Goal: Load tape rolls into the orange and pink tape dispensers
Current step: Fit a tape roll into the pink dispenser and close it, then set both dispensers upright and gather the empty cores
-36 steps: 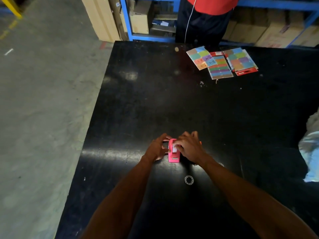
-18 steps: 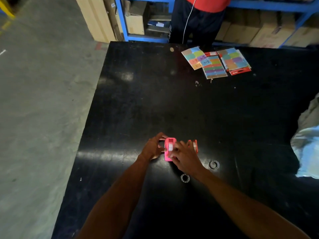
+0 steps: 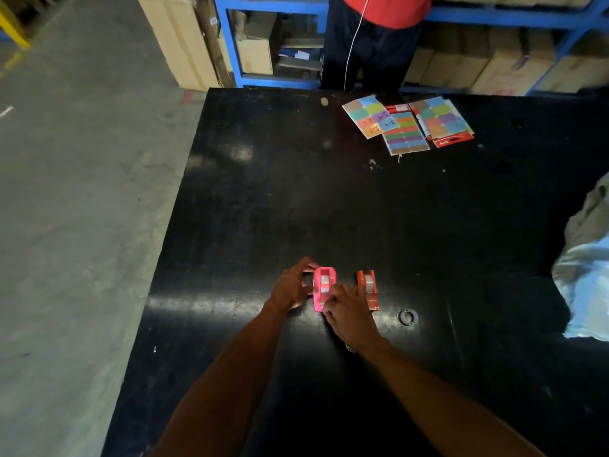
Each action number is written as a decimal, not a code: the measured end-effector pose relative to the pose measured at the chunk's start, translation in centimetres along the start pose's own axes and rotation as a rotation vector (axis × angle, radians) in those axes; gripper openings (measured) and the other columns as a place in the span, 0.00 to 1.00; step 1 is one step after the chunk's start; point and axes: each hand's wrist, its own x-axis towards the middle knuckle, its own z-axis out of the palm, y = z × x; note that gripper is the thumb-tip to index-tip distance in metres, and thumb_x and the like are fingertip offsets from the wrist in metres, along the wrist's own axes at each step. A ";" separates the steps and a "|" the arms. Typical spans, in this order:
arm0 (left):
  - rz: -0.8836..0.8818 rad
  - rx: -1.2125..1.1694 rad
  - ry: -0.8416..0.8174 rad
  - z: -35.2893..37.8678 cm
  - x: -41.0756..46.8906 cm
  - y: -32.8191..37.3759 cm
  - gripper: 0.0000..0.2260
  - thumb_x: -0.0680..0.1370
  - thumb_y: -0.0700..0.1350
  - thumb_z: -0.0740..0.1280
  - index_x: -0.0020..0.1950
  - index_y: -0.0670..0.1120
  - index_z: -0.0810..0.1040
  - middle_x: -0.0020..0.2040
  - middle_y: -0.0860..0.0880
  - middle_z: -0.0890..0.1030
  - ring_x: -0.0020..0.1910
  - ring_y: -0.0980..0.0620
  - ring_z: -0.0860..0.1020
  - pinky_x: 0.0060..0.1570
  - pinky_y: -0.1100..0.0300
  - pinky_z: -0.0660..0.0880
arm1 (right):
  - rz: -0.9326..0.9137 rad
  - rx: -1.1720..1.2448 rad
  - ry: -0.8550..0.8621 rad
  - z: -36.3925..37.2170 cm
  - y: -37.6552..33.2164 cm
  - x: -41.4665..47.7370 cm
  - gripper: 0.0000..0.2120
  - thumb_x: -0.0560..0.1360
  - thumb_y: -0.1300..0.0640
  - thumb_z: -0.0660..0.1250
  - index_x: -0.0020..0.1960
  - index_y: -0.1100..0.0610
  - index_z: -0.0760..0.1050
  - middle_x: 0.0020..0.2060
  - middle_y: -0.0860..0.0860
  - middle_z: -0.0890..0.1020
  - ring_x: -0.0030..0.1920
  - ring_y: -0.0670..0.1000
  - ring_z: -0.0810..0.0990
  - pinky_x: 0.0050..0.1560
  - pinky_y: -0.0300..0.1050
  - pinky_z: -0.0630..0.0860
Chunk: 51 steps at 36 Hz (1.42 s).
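From the head camera, looking down: a small pink plastic tape dispenser point(image 3: 324, 288) sits on the big black worktop point(image 3: 296, 199), near the 6 o'clock edge. A pale roll of tape shows in its middle. The left hand point(image 3: 291, 286) curls around the pink dispenser at its 9 o'clock side, fingers bent and touching it. The right hand point(image 3: 346, 310) sits at its 5 o'clock end, fingertips pressed close together on the low front part. I cannot tell if they pinch a tape end there.

Just beside it, at 3 o'clock, stands a small orange plastic tape dispenser point(image 3: 368, 289). It also has a pale roll inside. No hand holds it.

These dispensers look light and hard, so I think they slide easily on the shiny worktop. One hand should hold the sides while the other works. The front end likely has a sharp cutter, so fingers should stay off the teeth. The tape itself is thin and sticky and may fold onto itself.

Counting: two dispensers, one pink and one orange. Two small dark rings lie on the worktop: one ring point(image 3: 408, 316) at 4 o'clock from the orange dispenser, and another ring point(image 3: 350, 347) mostly hidden under the right wrist. They may be empty cores. Three sheets of coloured sticky labels point(image 3: 407, 125) lie far away at 12 o'clock. One person in a red top point(image 3: 389, 9) stands past the far edge.
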 end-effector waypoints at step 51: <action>0.027 0.658 0.013 16.2 -10.3 2.5 0.12 0.79 0.44 0.63 0.62 0.51 0.74 0.64 0.48 0.71 0.64 0.49 0.71 0.58 0.53 0.76 | 0.352 0.255 -0.181 -0.3 13.0 -12.6 0.15 0.80 0.58 0.58 0.66 0.54 0.70 0.65 0.57 0.70 0.59 0.57 0.75 0.58 0.48 0.73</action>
